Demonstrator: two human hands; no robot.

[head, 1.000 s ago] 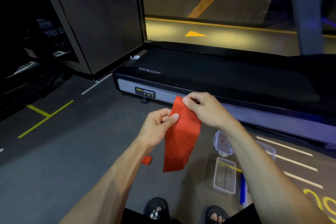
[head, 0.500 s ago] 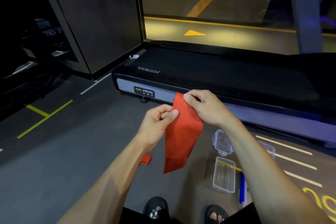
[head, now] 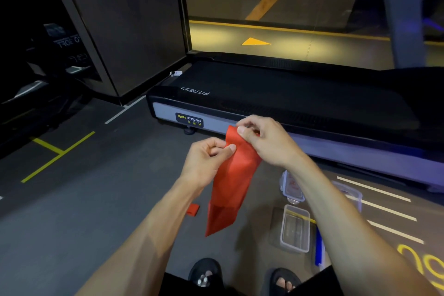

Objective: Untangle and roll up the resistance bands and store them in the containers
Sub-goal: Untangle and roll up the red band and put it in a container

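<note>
A flat red resistance band hangs in front of me, its lower end pointing down above the floor. My left hand pinches the band's left edge near the top between thumb and fingers. My right hand pinches the top corner a little higher. On the floor to the right lie an open clear container and a clear lid with a red mark. Another clear container shows partly behind my right forearm. A blue band lies beside the open container. A small red piece lies on the floor under my left forearm.
A black treadmill with a grey side rail runs across just beyond my hands. Grey floor with yellow lines spreads to the left. My feet in black sandals stand at the bottom edge. A dark wall panel rises at the back left.
Both hands have kept their pinch on the red band's top. The hanging band has swung slightly, and its lower end now shows a folded double layer.
</note>
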